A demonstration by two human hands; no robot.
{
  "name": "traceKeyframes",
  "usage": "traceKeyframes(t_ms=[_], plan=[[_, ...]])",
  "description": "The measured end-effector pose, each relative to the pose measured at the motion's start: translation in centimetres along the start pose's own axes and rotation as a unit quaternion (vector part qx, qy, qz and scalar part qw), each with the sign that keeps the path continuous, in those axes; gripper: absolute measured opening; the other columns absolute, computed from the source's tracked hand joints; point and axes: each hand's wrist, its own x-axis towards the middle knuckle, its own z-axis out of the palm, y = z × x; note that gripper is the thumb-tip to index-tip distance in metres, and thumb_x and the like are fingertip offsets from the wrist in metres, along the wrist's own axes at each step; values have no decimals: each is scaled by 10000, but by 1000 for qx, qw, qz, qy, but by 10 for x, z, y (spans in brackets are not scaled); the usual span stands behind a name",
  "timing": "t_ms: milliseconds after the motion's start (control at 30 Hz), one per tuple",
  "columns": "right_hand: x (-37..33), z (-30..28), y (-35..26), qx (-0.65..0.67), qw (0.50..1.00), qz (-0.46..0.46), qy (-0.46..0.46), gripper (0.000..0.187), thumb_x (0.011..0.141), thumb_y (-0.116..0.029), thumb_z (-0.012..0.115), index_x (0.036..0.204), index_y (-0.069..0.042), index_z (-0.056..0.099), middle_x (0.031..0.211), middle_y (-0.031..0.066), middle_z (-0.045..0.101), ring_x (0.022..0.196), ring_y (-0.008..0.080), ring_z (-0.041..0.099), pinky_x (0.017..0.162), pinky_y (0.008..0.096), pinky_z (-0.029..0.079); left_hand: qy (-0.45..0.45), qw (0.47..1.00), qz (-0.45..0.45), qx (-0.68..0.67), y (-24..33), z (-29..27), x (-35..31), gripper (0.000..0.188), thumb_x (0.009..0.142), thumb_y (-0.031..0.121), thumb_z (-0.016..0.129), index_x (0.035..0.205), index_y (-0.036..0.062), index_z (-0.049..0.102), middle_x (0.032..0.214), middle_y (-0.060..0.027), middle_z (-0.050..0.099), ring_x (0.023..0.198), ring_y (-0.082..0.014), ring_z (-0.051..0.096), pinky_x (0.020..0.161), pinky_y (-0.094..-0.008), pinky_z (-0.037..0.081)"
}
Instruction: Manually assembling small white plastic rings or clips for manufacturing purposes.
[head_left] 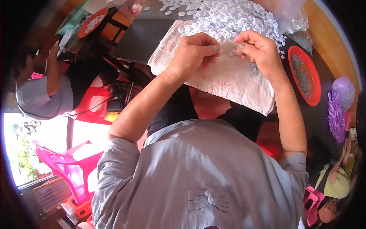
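Observation:
My left hand [199, 52] is closed in a pinch, thumb against fingertips, above a white textured cloth [244, 93]. Anything between those fingers is too small to make out. Facing it across a narrow gap, my right hand [259, 51] also pinches thumb to fingers, its hold hidden. Beside the right fingertips shows a small white plastic piece [231, 53] with holes; whether it is held or lies on the cloth, I cannot tell. Just beyond both hands, a heap of similar white pieces [228, 19] spreads over the cloth's far part.
An orange-red plate [315, 95] of thin grey metal bits stands at right, near a purple bundle [335, 118]. Clear plastic bags [299, 24] lie behind it. Another person [49, 89] sits at left, another [335, 179] at lower right. A pink chair [72, 168] stands left.

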Motion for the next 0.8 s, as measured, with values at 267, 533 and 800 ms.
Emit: traceKeyframes(t_ms=[267,533,800], plan=[[1,18,-12,26,996,74,47,122,918,-145,558,955,-42,612,764,-13,598,659,48,518,549,184,329,13,976,-16,-216,-11,22,6,69,896,57,579,919,-8,574,777,-88,614,623,-143,582,499,-258,450],[0,33,7,-15,996,8,92,102,925,-139,575,948,-47,614,755,-28,600,664,42,530,576,184,362,53,978,6,-201,-18,26,9,93,899,60,584,923,-30,582,767,-100,617,579,-149,577,451,-255,435],[-4,31,10,-11,995,-6,96,107,922,-138,588,956,-41,618,768,-29,608,674,38,538,585,188,374,78,980,18,-184,-18,31,9,71,877,30,598,900,-35,583,742,-89,606,553,-130,552,426,-250,418]])
